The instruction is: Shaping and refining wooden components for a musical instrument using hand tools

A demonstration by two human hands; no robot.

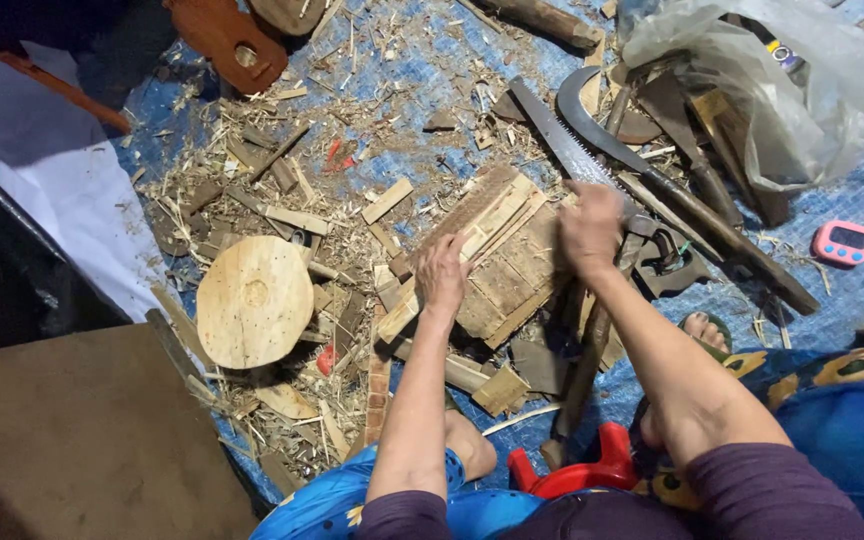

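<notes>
Your left hand (440, 272), fingers curled and pressing, pins the near-left end of the slat block (492, 262), whose long axis runs up-right toward your right hand (589, 222), fist closed at its far-right edge beside the saw (562, 140); block pale, ridged, rough-cut.

**Bright middle, dark left edge**

Strong, even light falls from above onto the middle, with short, soft shadows under the scraps. The left side drops into near black. The right hand (589, 222) is smeared by motion blur. The clear plastic bag (752, 80) shows pale glare.
</notes>
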